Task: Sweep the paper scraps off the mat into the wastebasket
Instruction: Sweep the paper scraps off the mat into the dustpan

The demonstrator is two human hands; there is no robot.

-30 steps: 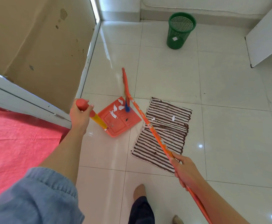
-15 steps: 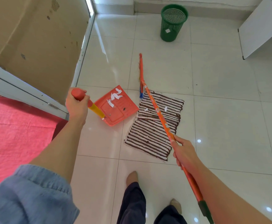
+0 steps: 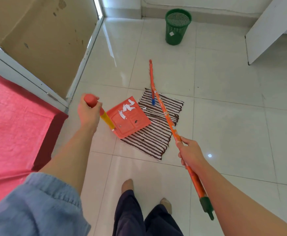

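Observation:
A brown-and-white striped mat (image 3: 153, 135) lies on the tiled floor. My left hand (image 3: 88, 113) grips the handle of an orange dustpan (image 3: 130, 120), which is held over the mat's left edge with several white paper scraps (image 3: 126, 108) in its pan. One small scrap (image 3: 144, 108) lies on the mat beside the pan. My right hand (image 3: 189, 153) grips the orange broom (image 3: 165, 114) by its stick; the narrow broom head reaches past the mat's far edge. The green mesh wastebasket (image 3: 177, 27) stands at the far wall.
A red cloth (image 3: 15, 126) covers the floor at the left, beside a white frame and a brown panel (image 3: 42, 38). A white board (image 3: 270, 29) leans at the far right. My feet (image 3: 127, 185) stand just behind the mat. Open tiles lie between mat and wastebasket.
The dustpan has been lifted from the floor left of the mat and moved right, over the mat's left edge. The broom head has swung right, off the pan and past the mat's far edge.

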